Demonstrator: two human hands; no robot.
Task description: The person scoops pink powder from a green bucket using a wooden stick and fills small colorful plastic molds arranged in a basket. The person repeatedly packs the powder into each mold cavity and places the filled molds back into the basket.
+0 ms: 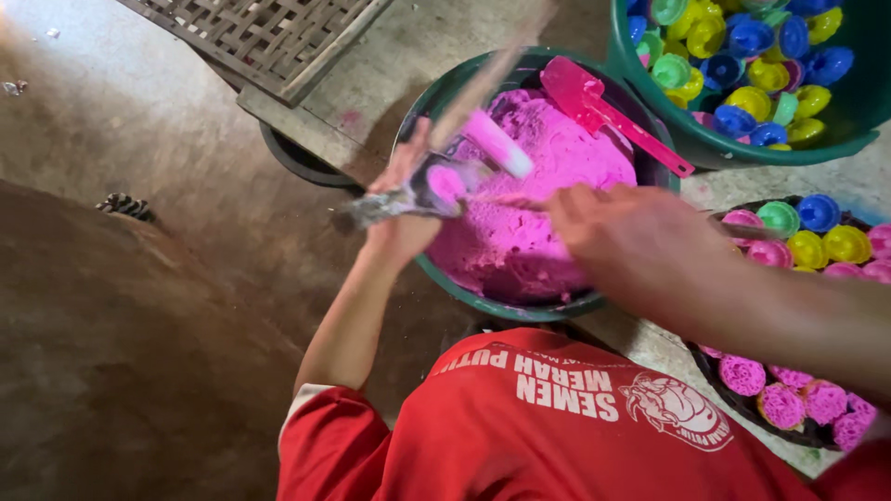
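Bare concrete floor (139, 167) carries a green basin (445, 93) heaped with pink dough (548, 176), a pink scoop (594, 97) lying on top. Over the basin, the left hand (404, 199) is closed around a small mold (445, 184) filled with dough, while the right hand (622, 227) grips a thin stick at the mold's mouth. 2 more containers sit to the right: a green tub (858, 111) of empty colored cups and a dark tray (742, 404) of filled ones.

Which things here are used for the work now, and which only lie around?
In use: left hand holding small mould; right hand; basin of pink dough; tray of filled moulds.
Lying about: woven mat; pink scoop; tub of empty moulds.
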